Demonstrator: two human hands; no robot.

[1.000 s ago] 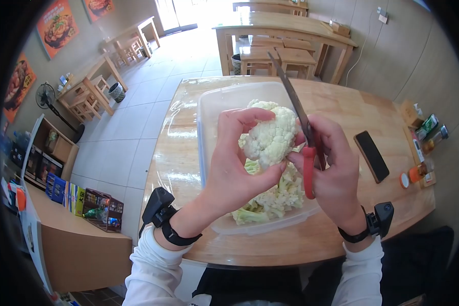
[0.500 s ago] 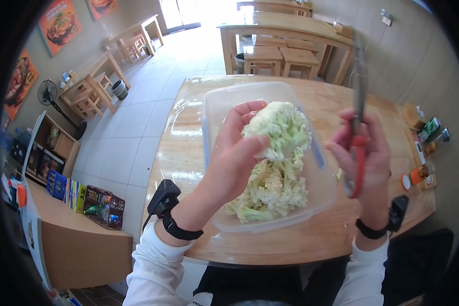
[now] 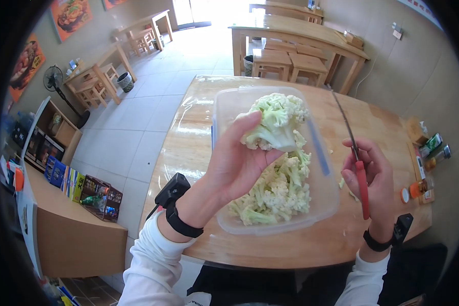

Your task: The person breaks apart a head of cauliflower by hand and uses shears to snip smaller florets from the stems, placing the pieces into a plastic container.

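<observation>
A piece of cauliflower with a pale green stem is gripped in my left hand, above a clear plastic container. Cut cauliflower florets lie in that container, partly hidden by my left hand. To the right of the container, my right hand is closed on red-handled scissors. Their dark blades point up and away from me, apart from the cauliflower, and look closed together. Small cauliflower scraps lie on the table between the container and my right hand.
The container stands on a wooden table. Along its right edge are a jar with an orange label, a shaker and a tissue box. A wooden counter with a bottle crate stands left. More tables and stools are beyond.
My left hand has turned the cauliflower so its stem now points lower right, with the thumb shifted. My right hand has tilted the scissors, their blades now leaning left. The view has shifted slightly.
</observation>
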